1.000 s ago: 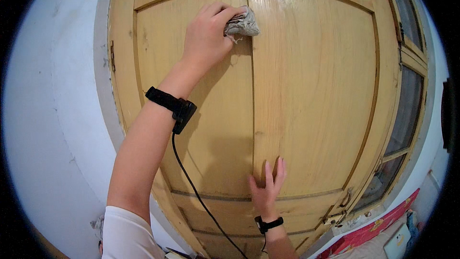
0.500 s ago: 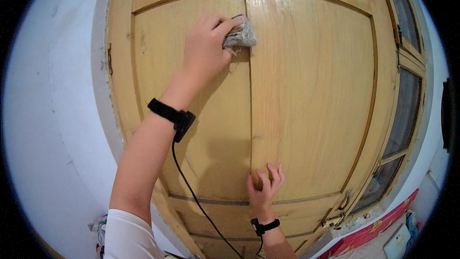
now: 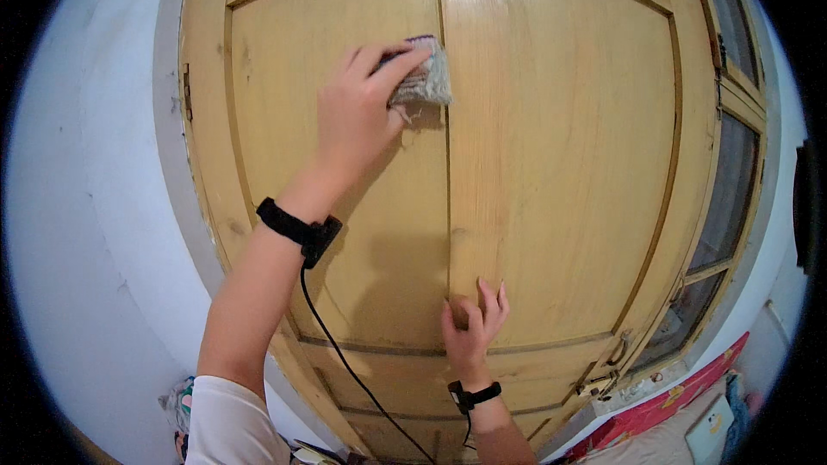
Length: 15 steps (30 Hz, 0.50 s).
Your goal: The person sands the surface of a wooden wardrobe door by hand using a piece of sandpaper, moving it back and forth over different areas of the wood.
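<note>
My left hand (image 3: pixel 362 108) reaches up to the left panel of a yellow wooden door (image 3: pixel 568 146). Its fingers are closed around a folded grey cloth (image 3: pixel 428 79), which has shaggy edges and lies against the panel beside the raised middle strip (image 3: pixel 474 146). Lower down, my right hand (image 3: pixel 471 327) has its fingers apart and holds nothing. Its fingertips are at the lower part of the middle strip, and they seem to touch the wood. Each wrist wears a black band with a small black device.
A black cable (image 3: pixel 345 349) hangs from the left wristband. Windows (image 3: pixel 728 198) stand right of the door, with a metal latch (image 3: pixel 599 381) low at its right edge. A white wall (image 3: pixel 95 172) lies left. At lower right are a red patterned board (image 3: pixel 663 409) and a light-coloured flat object (image 3: pixel 711 429).
My left hand has moved down the panel with the cloth, staying beside the middle strip. The view has shifted slightly. My right hand stays at nearly the same spot on the door.
</note>
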Each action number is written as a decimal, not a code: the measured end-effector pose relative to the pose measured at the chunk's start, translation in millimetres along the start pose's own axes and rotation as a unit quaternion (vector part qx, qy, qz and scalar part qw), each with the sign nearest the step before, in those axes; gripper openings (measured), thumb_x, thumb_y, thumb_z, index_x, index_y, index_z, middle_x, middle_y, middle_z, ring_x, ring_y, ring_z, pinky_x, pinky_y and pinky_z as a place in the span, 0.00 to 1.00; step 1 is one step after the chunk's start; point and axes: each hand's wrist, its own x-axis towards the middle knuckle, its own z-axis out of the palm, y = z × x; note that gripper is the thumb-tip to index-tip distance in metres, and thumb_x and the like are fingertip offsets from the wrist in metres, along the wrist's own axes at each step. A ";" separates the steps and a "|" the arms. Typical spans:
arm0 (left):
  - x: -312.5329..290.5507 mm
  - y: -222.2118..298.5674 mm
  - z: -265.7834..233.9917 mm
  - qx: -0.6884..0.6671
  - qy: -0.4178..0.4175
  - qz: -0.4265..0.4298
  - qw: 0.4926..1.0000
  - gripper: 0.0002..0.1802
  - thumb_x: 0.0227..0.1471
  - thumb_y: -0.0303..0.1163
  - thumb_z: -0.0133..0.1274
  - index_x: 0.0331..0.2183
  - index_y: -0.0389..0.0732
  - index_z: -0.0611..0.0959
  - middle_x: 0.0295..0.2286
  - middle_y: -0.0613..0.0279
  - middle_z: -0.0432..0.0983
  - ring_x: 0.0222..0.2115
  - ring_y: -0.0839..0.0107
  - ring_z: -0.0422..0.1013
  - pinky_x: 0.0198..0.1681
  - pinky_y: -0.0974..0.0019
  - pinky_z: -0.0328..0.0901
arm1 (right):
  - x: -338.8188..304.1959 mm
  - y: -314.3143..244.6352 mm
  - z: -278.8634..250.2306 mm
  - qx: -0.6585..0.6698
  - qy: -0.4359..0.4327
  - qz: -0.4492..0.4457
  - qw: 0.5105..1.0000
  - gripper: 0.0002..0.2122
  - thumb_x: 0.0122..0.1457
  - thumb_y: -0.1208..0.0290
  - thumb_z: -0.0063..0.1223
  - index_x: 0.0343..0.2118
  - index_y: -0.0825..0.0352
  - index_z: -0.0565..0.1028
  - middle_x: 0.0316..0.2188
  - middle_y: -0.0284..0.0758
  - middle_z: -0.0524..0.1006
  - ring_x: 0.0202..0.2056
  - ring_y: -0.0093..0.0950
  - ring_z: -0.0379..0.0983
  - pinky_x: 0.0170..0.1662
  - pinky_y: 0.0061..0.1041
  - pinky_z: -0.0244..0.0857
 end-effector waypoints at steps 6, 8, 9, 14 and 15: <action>8.0 -9.0 1.6 0.042 -0.022 0.029 0.998 0.33 0.36 0.16 0.62 0.49 0.48 0.88 0.45 0.64 0.82 0.45 0.56 0.76 0.46 0.55 0.73 | -0.6 1.3 0.7 -0.037 -0.015 -0.007 0.999 0.22 0.53 0.76 0.75 0.51 0.56 0.84 0.68 0.36 0.72 0.69 0.58 0.57 0.68 0.55 0.58; -4.4 -2.3 0.4 0.049 -0.032 0.033 0.998 0.33 0.36 0.17 0.62 0.49 0.48 0.88 0.45 0.64 0.82 0.45 0.56 0.75 0.46 0.54 0.72 | 2.1 -1.1 -1.2 -0.046 -0.019 -0.007 0.999 0.22 0.53 0.76 0.74 0.52 0.55 0.85 0.68 0.36 0.73 0.69 0.58 0.57 0.68 0.55 0.58; -11.3 0.9 0.3 0.047 -0.038 0.031 0.998 0.33 0.36 0.17 0.62 0.49 0.48 0.88 0.46 0.65 0.82 0.45 0.56 0.75 0.46 0.54 0.72 | 2.6 -2.4 -1.6 -0.044 -0.019 -0.005 0.999 0.21 0.53 0.76 0.74 0.52 0.56 0.85 0.68 0.35 0.73 0.69 0.58 0.57 0.68 0.54 0.58; -44.7 21.5 -4.9 0.038 -0.064 0.017 0.997 0.36 0.34 0.17 0.64 0.50 0.49 0.87 0.47 0.67 0.81 0.46 0.57 0.74 0.47 0.53 0.71 | -1.0 -4.0 -0.6 -0.045 -0.024 -0.001 0.999 0.20 0.53 0.77 0.73 0.51 0.57 0.86 0.66 0.34 0.75 0.69 0.58 0.58 0.69 0.54 0.58; -48.8 23.8 -4.8 0.031 -0.065 0.010 0.997 0.37 0.33 0.17 0.64 0.51 0.49 0.87 0.47 0.67 0.81 0.47 0.57 0.74 0.47 0.53 0.71 | -1.0 -4.5 -0.4 -0.047 -0.026 -0.004 0.999 0.20 0.53 0.77 0.72 0.51 0.57 0.86 0.66 0.34 0.75 0.69 0.58 0.58 0.69 0.54 0.58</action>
